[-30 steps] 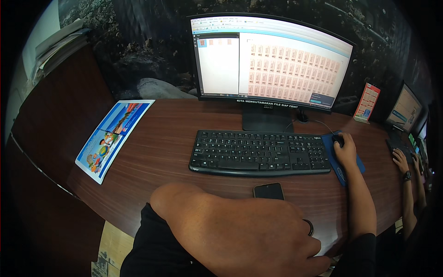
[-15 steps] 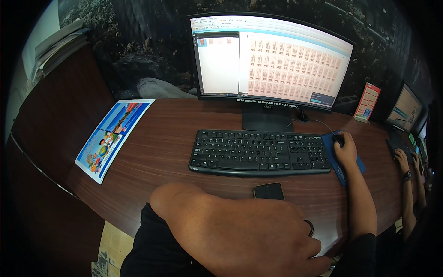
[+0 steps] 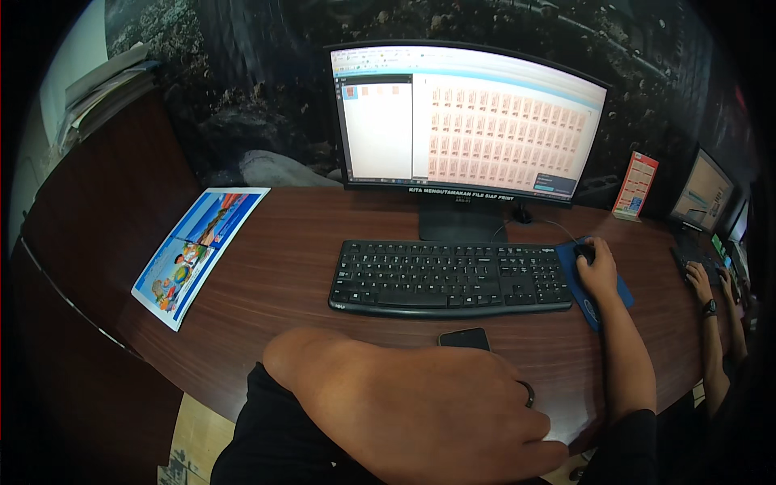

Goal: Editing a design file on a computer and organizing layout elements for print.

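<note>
My right hand rests over a black computer mouse on a blue mouse pad, fingers wrapped round it. Large and close in the lower middle, my left hand is raised with its back showing and a dark ring on one finger. Its fingers are curled; whatever lies under them, if anything, is hidden. A black keyboard lies left of the mouse pad, untouched. Behind it stands a monitor showing a page of small repeated reddish labels. A dark smartphone is partly covered by my left hand.
At the left lies a colourful printed sheet, beside a brown partition with stacked papers on top. A red desk calendar stands at the right. Beyond it, another person's hands work at a second keyboard and monitor.
The view has shifted a little, so the desk items sit slightly lower and farther left. My right hand stays on the mouse; my left hand keeps its curled pose.
</note>
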Tool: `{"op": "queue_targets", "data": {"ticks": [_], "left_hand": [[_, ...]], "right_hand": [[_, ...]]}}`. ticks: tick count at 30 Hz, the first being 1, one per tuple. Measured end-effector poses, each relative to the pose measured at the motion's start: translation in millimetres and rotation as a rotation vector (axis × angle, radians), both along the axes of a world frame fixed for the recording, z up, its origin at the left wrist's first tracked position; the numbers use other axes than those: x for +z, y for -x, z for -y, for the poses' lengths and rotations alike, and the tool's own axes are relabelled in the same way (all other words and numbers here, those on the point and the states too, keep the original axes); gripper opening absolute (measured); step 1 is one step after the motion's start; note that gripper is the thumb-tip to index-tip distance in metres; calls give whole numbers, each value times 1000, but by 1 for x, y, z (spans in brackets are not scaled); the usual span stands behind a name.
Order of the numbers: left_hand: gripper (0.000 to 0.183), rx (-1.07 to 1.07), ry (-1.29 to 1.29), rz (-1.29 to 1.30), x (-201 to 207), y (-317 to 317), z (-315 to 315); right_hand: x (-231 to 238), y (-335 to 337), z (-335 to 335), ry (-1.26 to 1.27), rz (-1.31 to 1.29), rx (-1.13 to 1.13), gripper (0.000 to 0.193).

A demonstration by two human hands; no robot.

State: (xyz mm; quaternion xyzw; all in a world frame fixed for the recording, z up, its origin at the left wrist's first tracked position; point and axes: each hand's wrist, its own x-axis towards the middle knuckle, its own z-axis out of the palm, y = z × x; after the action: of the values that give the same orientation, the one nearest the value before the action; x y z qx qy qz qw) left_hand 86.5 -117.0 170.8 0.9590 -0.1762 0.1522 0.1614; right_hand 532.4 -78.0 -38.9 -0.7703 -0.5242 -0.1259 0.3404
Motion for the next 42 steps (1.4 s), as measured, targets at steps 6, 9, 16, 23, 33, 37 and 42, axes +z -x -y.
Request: {"op": "queue_targets", "data": {"ticks": [6,9,16,23,33,37,42], "left_hand": [[47,66,11,-19,-9,8,-18],[51,339,43,56,-34,17,-38],[48,1120,0,31,-121,86,-106],[77,1463,201,-18,-183,125,-134],[95,1463,172,18,-205,91,-148],[101,1442,161,16,-201,87,-146],[109,1420,115,-44,-199,88,-147]], "right_hand": [[-5,-3,-1,-56,-58,28,37],[-8,-9,0,-57,-55,33,38],[-9,-11,-3,-82,-32,24,36],[-6,-4,1,-64,-37,-20,36],[-18,-22,-3,-57,-16,42,37],[-8,-14,-4,-72,-20,12,36],[-10,-10,-4,-76,-5,2,36]]}}
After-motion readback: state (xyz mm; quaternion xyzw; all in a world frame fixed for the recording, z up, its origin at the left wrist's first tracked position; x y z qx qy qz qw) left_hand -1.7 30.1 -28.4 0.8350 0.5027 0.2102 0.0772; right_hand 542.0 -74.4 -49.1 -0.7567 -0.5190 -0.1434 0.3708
